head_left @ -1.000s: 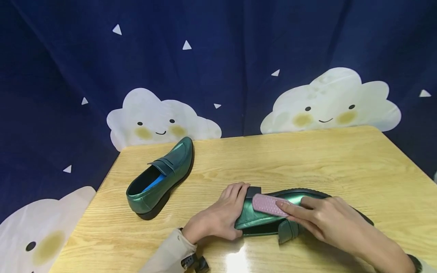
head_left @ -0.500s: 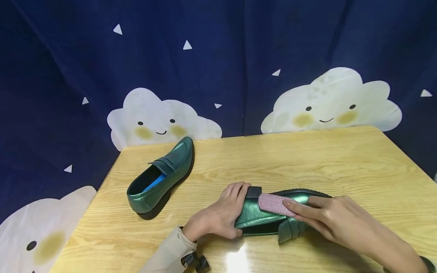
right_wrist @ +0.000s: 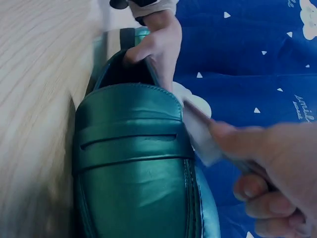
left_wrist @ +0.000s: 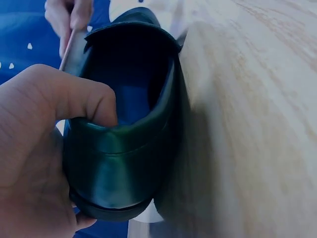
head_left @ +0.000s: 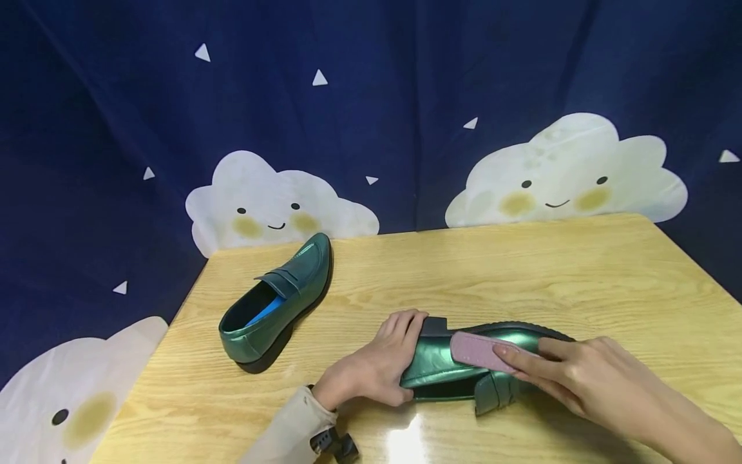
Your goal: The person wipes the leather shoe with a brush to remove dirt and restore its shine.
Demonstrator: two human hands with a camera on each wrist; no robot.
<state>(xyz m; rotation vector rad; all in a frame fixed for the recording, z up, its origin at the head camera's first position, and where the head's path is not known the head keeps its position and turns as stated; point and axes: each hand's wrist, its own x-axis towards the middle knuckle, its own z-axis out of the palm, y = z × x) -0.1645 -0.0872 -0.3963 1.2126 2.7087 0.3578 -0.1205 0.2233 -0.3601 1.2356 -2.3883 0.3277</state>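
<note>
A green metallic loafer (head_left: 431,364) lies on its side, its black sole facing away from me and its opening toward me. My left hand (head_left: 377,364) grips it by the heel; in the left wrist view the thumb hooks over the rim of the loafer (left_wrist: 119,158). A pink brush (head_left: 478,352) with a dotted back is held in my right hand (head_left: 597,380), flat against the upward side of the shoe. The right wrist view shows the brush (right_wrist: 200,136) blurred beside the loafer's strap. My right hand hides the toe in the head view.
A second green loafer (head_left: 284,296) with a blue insole stands upright at the left of the wooden table (head_left: 522,270). Behind the table hangs a dark blue curtain (head_left: 406,96) printed with clouds and triangles.
My right hand has slid the brush to the right along the shoe's side, toward the toe. The left hand and both loafers have stayed in place.
</note>
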